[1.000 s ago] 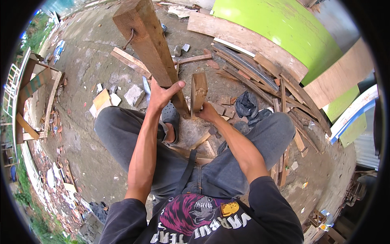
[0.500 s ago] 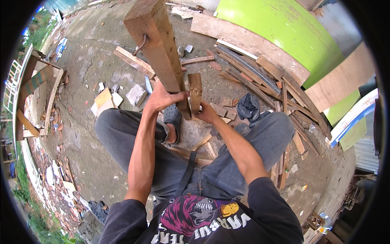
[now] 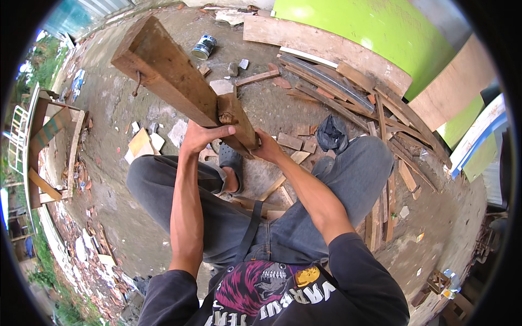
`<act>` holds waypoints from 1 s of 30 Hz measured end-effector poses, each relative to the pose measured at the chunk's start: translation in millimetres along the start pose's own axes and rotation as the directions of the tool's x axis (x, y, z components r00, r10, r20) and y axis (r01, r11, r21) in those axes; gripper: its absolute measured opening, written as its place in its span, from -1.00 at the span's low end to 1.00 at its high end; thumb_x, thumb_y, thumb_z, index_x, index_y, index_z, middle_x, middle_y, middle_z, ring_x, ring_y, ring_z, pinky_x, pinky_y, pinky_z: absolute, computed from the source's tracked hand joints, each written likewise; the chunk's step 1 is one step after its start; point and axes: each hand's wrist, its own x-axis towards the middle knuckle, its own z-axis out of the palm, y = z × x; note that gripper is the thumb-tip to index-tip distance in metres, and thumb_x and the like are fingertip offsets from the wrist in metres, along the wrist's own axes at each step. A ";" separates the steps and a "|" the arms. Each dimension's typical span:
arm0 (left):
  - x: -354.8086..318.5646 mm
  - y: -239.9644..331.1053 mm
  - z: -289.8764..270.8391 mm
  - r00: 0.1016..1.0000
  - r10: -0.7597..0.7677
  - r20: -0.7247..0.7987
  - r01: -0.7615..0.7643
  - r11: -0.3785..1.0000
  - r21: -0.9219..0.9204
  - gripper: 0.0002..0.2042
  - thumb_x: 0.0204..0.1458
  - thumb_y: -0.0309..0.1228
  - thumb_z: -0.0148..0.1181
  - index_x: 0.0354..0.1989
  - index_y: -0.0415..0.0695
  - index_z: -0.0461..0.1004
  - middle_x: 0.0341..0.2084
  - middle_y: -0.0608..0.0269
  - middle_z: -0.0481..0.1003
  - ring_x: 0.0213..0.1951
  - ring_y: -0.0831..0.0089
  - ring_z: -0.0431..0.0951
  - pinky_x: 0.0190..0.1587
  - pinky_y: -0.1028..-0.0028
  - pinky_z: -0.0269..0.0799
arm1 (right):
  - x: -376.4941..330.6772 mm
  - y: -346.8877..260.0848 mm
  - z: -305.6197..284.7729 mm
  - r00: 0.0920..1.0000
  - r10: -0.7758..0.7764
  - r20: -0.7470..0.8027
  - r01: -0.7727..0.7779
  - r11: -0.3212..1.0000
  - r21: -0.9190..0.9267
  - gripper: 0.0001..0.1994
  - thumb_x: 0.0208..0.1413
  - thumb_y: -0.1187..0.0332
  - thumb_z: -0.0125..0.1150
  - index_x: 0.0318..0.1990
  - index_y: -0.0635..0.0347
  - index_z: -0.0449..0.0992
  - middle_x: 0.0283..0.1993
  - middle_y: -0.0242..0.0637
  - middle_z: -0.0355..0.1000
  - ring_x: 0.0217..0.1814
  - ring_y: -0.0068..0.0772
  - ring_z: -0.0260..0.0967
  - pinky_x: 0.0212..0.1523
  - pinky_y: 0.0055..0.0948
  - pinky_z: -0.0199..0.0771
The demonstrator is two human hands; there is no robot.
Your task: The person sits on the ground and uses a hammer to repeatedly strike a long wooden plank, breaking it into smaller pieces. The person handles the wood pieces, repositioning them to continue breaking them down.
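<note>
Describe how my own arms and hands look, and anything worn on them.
Your left hand and right hand are both ungloved, with no watch or bracelet showing. The forearms are bare up to dark, short sleeves with no visible markings. They belong to a dark shirt, printed on the front in magenta, white, grey and yellow.

Protruding nail [image 3: 137, 84], obstacle along beam [image 3: 173, 77]

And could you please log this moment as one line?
left hand: holds long brown square wooden beam with bent rusty nail | right hand: holds smaller brown wooden block | contact: side by side, apparently touching
</note>
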 end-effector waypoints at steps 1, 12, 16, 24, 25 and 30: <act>-0.6 -3.4 -2.4 1.000 -0.022 -0.006 0.021 0.999 -0.035 -0.41 -0.30 -0.42 0.58 -0.03 -0.27 0.46 -0.17 0.22 0.52 -0.10 0.43 0.48 -0.04 0.37 0.44 | -0.4 -3.2 1.1 1.000 0.000 -0.008 0.000 1.000 -0.019 -0.41 -0.22 0.28 0.47 0.03 0.18 0.38 -0.01 -0.01 0.47 0.09 0.04 0.42 0.05 -0.16 0.46; 5.2 -41.5 -11.3 0.986 0.099 -0.132 -0.118 0.982 -0.146 -0.15 -0.47 -0.16 0.67 0.05 -0.30 0.40 -0.07 0.19 0.47 -0.03 0.36 0.47 0.05 0.35 0.39 | -3.2 1.0 21.5 0.999 0.030 -0.043 -0.040 0.966 -0.255 -0.32 -0.17 0.30 0.39 0.15 0.21 0.21 0.06 0.09 0.35 0.15 0.18 0.31 0.11 -0.05 0.40; 9.9 -44.1 -6.2 0.982 0.113 -0.149 -0.131 0.985 -0.116 -0.07 -0.51 -0.04 0.67 0.07 -0.31 0.38 -0.04 0.18 0.45 0.01 0.35 0.44 0.09 0.34 0.36 | -8.9 -0.1 17.9 0.997 -0.053 -0.057 0.036 0.964 -0.265 -0.29 -0.18 0.32 0.39 0.17 0.26 0.20 0.04 0.08 0.35 0.14 0.15 0.31 0.15 -0.09 0.37; 26.3 -44.6 1.5 0.966 0.144 -0.217 -0.191 0.958 -0.216 -0.06 -0.44 -0.01 0.64 0.10 -0.34 0.32 -0.05 0.15 0.44 -0.02 0.33 0.47 0.05 0.33 0.38 | 0.4 -13.3 7.4 1.000 0.003 0.003 -0.002 0.986 -0.166 -0.25 -0.24 0.22 0.43 0.14 0.33 0.25 0.02 0.11 0.37 0.15 0.15 0.30 0.14 -0.13 0.36; 29.1 -39.4 1.5 0.960 0.156 -0.232 -0.212 0.947 -0.241 -0.05 -0.43 -0.01 0.63 0.11 -0.34 0.31 -0.06 0.15 0.44 -0.02 0.33 0.47 0.04 0.33 0.39 | 1.8 -13.4 6.2 1.000 -0.021 0.007 0.022 0.983 -0.181 -0.25 -0.25 0.21 0.45 0.13 0.34 0.27 0.01 0.12 0.37 0.13 0.15 0.32 0.14 -0.13 0.36; 34.3 -28.1 -30.6 0.960 0.110 -0.257 -0.210 0.890 -0.404 -0.01 -0.42 0.12 0.56 0.14 -0.31 0.27 -0.07 0.12 0.44 -0.04 0.29 0.50 -0.03 0.31 0.47 | -5.5 -33.9 3.7 0.998 -0.063 -0.006 0.061 0.979 -0.194 -0.19 -0.25 0.12 0.48 0.14 0.35 0.23 0.03 0.15 0.37 0.11 0.16 0.35 0.12 -0.12 0.37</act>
